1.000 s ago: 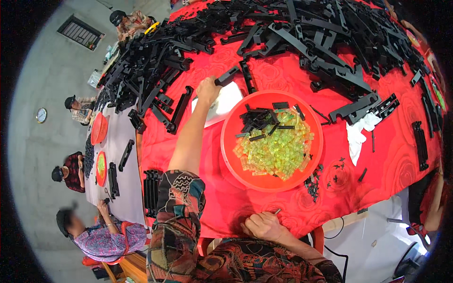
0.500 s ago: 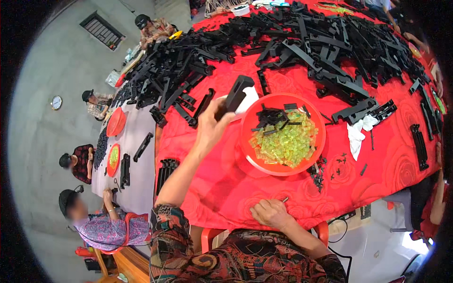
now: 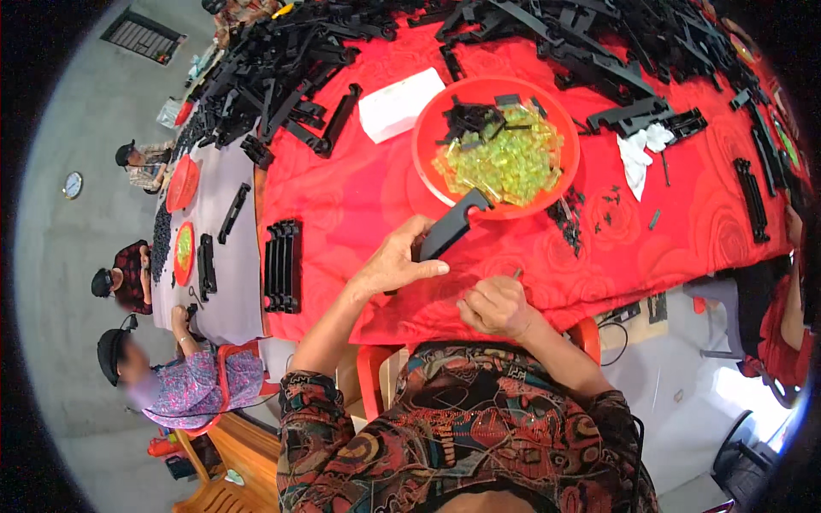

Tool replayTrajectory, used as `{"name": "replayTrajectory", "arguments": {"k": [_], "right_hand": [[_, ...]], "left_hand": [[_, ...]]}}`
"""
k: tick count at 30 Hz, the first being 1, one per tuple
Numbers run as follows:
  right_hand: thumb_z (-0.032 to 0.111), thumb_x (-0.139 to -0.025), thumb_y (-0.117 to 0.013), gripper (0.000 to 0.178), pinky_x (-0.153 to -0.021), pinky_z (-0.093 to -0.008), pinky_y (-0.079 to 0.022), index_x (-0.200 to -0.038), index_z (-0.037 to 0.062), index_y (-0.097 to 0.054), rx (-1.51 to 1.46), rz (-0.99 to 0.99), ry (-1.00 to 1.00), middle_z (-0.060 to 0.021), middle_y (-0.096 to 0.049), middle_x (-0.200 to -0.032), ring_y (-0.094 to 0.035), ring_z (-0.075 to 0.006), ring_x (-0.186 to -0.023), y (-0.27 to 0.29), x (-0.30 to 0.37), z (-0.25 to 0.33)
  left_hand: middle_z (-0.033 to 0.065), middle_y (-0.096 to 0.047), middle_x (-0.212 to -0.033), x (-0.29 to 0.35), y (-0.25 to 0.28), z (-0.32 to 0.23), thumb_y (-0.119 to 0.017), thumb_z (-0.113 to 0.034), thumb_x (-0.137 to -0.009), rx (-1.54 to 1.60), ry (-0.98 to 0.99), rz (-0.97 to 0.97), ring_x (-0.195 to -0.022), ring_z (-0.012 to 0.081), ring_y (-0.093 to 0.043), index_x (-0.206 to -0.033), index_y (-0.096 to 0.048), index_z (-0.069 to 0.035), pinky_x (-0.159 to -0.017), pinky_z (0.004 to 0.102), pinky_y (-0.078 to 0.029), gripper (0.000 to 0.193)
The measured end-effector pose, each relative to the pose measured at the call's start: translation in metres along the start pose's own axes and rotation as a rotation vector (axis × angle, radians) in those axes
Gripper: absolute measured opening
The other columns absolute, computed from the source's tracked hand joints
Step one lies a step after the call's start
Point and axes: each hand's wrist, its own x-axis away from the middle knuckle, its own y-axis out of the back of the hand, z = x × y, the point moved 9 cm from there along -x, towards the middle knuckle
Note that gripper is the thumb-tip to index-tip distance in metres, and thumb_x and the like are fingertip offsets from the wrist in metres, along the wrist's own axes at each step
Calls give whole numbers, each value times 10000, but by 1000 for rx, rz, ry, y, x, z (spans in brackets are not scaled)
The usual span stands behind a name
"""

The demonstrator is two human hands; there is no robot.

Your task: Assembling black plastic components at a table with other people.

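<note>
My left hand (image 3: 398, 261) grips a long black plastic part (image 3: 446, 232), tilted, with its far end just before the near rim of a red bowl (image 3: 418, 158). Closed into a fist, my right hand (image 3: 498, 308) is close to the table's front edge; the short end of a thin rod (image 3: 517, 274) sticks out of it, the rest hidden. Translucent yellow-green pieces (image 3: 509, 171) fill the bowl, with small black pieces (image 3: 469, 120) on top at the far left. A white box (image 3: 400, 104) lies left of the bowl.
A heap of black plastic parts (image 3: 590, 56) spans the far side. Several similar parts (image 3: 283, 267) stand in a row at left. Right of the bowl are a crumpled white cloth (image 3: 634, 162) and black bits (image 3: 569, 227). Co-workers sit at left, one in a patterned shirt (image 3: 205, 385).
My left hand has brought the black part back toward me, from beside the white box to the near side of the bowl. My right hand stays closed. The whole view has tilted downward.
</note>
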Motion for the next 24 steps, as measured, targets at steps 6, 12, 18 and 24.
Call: {"name": "replayTrajectory", "arguments": {"k": [6,12,18,24], "right_hand": [[148,-716,-699,255,-483,-308,-438,-606,105,-473,-74,109,65,-35,-423,-613,-527,-179,-515,-22,11,28],[153,-725,-696,238,-482,-316,-448,-629,96,-486,-112,130,49,-37,-419,-599,-531,-187,-507,-27,13,28],[142,-732,-689,229,-471,-324,-445,-629,91,-491,-113,146,30,-41,-423,-596,-535,-191,-505,-27,9,23],[148,-750,-685,249,-465,-321,-445,-622,94,-477,-101,171,31,-39,-415,-597,-541,-181,-510,-30,11,23]], "left_hand": [[94,-548,-848,-4,-10,11,-761,-242,-756,-216,-105,-25,-759,205,-550,-1016,-549,-13,-685,344,-461,407],[140,-566,-833,-13,-42,-3,-729,-206,-752,-429,-305,112,-775,311,-559,-992,-609,-19,-702,384,-464,327],[146,-589,-834,-35,-46,12,-713,-177,-764,-337,-114,56,-785,322,-589,-899,-631,-13,-682,403,-472,227],[149,-587,-828,-35,-38,15,-710,-161,-760,-442,-115,-123,-773,331,-596,-868,-630,-37,-649,422,-473,183]]}}
